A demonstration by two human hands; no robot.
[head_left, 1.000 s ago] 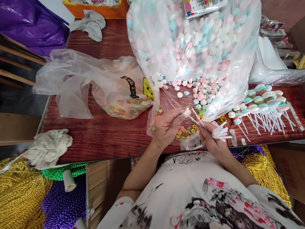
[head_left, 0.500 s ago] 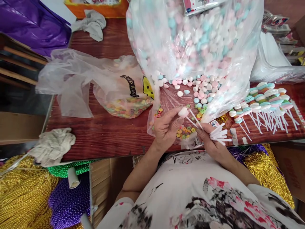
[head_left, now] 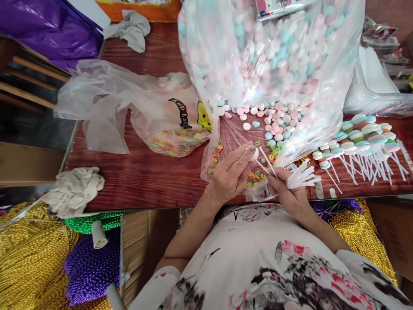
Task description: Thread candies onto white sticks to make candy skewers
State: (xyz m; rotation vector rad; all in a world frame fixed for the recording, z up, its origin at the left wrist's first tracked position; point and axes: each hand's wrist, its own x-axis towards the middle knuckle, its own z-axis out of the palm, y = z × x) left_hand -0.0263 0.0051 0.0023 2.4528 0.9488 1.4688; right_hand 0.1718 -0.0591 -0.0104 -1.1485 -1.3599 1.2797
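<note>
My left hand point(head_left: 230, 174) pinches a white round candy point(head_left: 254, 154) between thumb and fingertips, over small coloured ring candies point(head_left: 256, 174). My right hand point(head_left: 288, 193) is closed on a bunch of white sticks point(head_left: 301, 178), and one stick point(head_left: 265, 158) points up-left to the candy. Both hands hover at the near edge of a red-brown wooden table point(head_left: 145, 176). Just beyond them a big clear bag point(head_left: 274, 64) spills pink, blue and white round candies point(head_left: 274, 120) onto the table.
Finished candy stacks on sticks point(head_left: 358, 137) lie at the right. A smaller plastic bag of ring candies point(head_left: 167, 125) is left of my hands. Crumpled cloths point(head_left: 75, 189) point(head_left: 130, 28) sit on the table. Gold, green and purple bead strings point(head_left: 41, 258) lie below the edge.
The view shifted slightly. My left hand's fingers closed a little more round the white candy against the stick; my right hand kept its bundle of sticks.
</note>
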